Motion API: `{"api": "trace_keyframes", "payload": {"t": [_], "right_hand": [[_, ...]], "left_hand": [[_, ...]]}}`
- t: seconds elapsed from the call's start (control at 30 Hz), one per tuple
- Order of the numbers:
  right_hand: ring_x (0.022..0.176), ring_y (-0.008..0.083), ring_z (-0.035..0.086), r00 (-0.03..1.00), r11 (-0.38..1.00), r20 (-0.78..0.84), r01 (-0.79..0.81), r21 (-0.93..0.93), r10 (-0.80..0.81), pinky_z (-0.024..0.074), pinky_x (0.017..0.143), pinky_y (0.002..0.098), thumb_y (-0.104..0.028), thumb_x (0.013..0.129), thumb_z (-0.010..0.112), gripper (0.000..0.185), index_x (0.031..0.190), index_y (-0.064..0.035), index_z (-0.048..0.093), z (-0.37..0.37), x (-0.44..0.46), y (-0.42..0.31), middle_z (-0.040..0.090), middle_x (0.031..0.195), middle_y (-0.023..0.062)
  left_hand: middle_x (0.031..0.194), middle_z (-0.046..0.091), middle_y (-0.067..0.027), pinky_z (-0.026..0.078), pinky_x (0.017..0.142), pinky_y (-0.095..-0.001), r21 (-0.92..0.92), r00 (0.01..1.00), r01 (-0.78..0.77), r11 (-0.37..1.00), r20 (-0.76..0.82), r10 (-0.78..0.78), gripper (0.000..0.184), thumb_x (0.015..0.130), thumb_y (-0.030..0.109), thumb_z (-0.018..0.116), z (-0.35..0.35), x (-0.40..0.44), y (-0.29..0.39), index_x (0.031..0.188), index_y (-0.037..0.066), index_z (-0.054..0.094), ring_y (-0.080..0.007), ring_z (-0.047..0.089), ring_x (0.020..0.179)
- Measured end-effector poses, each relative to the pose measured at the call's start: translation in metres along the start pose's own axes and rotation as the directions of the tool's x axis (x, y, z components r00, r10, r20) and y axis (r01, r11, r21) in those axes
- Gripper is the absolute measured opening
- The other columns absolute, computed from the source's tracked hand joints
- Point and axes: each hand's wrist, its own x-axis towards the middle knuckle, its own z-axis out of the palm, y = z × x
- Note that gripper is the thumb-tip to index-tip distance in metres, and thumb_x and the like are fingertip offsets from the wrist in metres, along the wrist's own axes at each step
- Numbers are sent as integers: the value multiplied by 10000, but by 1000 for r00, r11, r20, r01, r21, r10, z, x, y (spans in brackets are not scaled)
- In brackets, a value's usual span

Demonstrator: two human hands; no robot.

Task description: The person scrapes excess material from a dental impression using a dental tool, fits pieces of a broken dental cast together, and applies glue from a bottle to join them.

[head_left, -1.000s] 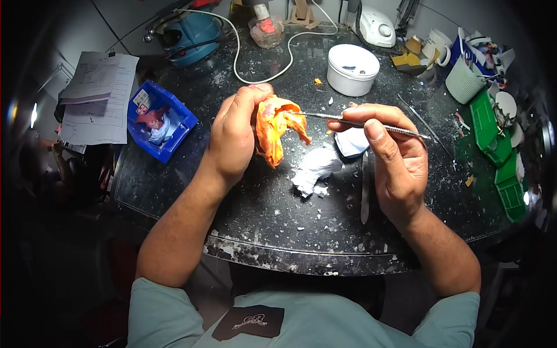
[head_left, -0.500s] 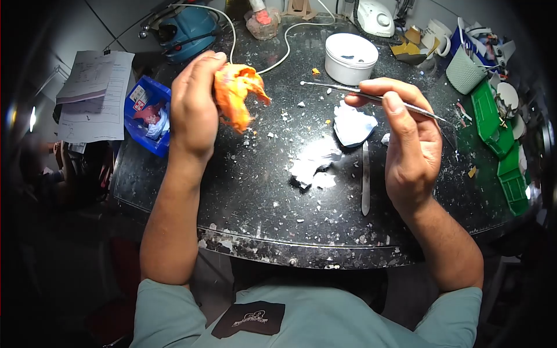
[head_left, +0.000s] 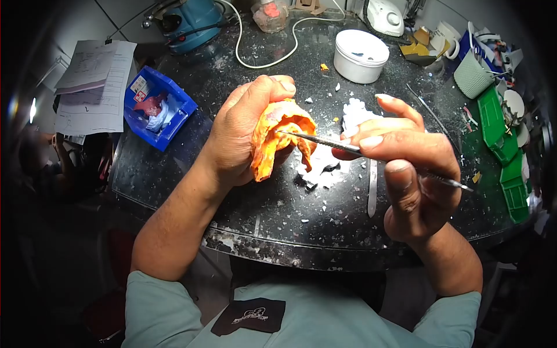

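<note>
Change vs half a second ago: left hand (head_left: 241, 124) is back in toward the right hand (head_left: 426, 174), bringing the orange molded piece (head_left: 264, 148) with it. The slim metal hand tool (head_left: 331, 144) had its tip clear of the piece; now the tip is at the piece's hollow. I read that as work resuming on the inner face. View's poor there: can't tell if the tip touches or hovers just over it.

Left hand is clamped round the back of the piece, thumb up top, hollow turned to the right hand. Right hand has thumb and fingers closed on the tool, pen-style, rear end sticking out past the palm.

Piece is up off the black bench (head_left: 278, 217), against left palm. White fragments (head_left: 319, 177) lie between the hands, scalpel-like handle (head_left: 372, 194) left of right thumb. White tub (head_left: 351, 71) beyond right fingertips, blue bin (head_left: 177, 124) left of left hand.
</note>
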Motion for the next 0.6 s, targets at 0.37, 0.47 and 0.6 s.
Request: {"api": "trace_keyframes", "payload": {"t": [0.37, 0.47, 0.6], "right_hand": [[838, 238, 693, 998, 997, 56, 14, -79, -10, 328, 1068, 538, -184, 1012, 452, 207, 1042, -7, 556, -3, 3, 0, 684, 865, 151], [842, 236, 694, 998, 995, 54, 26, -94, -21, 342, 1059, 548, -168, 1007, 457, 206, 1031, 1, 572, -3, 3, 1, 674, 885, 134], [845, 228, 691, 999, 995, 34, -9, -94, 13, 353, 1054, 553, -162, 998, 471, 214, 991, 4, 606, -2, 7, -3, 670, 889, 115]], "left_hand": [[675, 595, -19, 393, 359, -192, -82, 989, 144, 986, 48, -140, 237, 970, 311, 495, -13, -1, -4, 909, 94, 566, -70, 536, 452], [688, 603, -24, 391, 367, -189, -98, 975, 219, 971, 50, -215, 214, 946, 285, 515, -12, -3, -4, 887, 89, 578, -72, 536, 461], [685, 598, -32, 391, 376, -205, -74, 964, 265, 961, 4, -265, 213, 927, 268, 533, -9, -2, -5, 856, 74, 588, -89, 542, 470]]}}
